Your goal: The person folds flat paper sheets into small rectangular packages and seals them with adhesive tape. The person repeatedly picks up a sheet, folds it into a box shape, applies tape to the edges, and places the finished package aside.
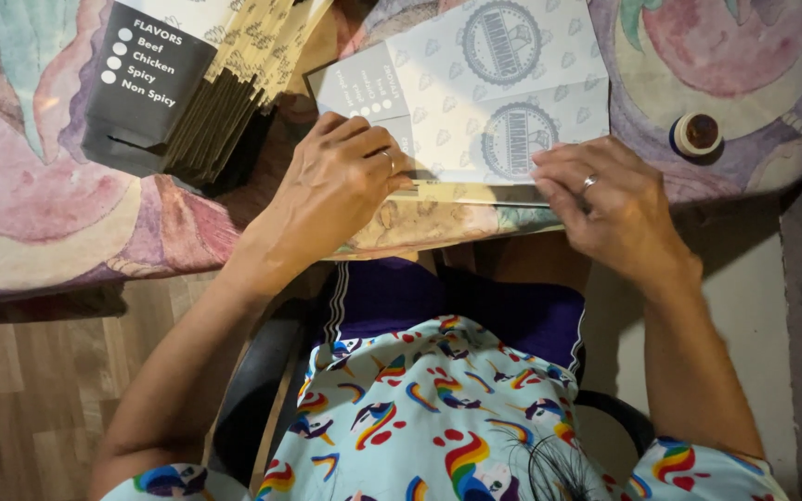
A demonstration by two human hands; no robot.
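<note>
Both hands, left hand (341, 181), right hand (605, 199), fingers flat pressing grey printed carton (475, 93), black-labelled stack (187, 83) left

Dim warm light, soft focus, shadowed edges.

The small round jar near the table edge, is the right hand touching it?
Apart. The head view shows the right hand pressing the printed paper sheet, with bare tablecloth between it and the small round jar.

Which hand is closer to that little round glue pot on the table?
Right. The right hand presses the grey paper sheet just left of the small round pot; the left hand rests on the sheet's far end, well away.
</note>
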